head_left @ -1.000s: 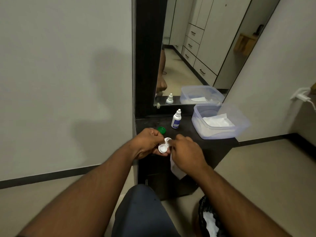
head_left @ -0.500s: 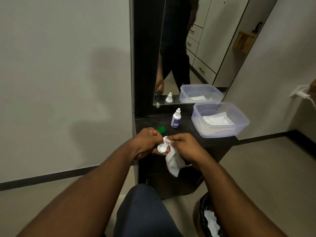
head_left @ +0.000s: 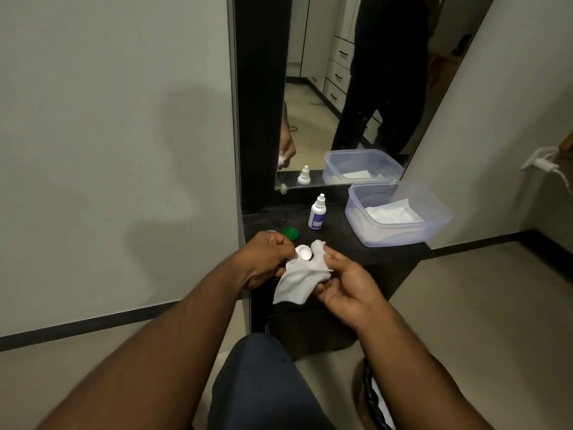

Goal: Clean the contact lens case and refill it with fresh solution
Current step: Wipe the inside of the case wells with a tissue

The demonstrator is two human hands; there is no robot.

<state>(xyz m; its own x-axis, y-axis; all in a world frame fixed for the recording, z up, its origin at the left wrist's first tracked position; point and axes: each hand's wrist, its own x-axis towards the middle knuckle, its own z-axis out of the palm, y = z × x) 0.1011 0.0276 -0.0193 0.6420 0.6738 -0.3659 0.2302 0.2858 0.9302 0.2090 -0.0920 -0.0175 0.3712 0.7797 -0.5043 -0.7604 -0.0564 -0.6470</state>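
Dark counter holds bottle, green cap.

The counter is a dark, narrow surface set against a mirror. A green cap lies near its left edge. A white dropper bottle stands upright toward the back edge. A translucent plastic tub occupies the right side.
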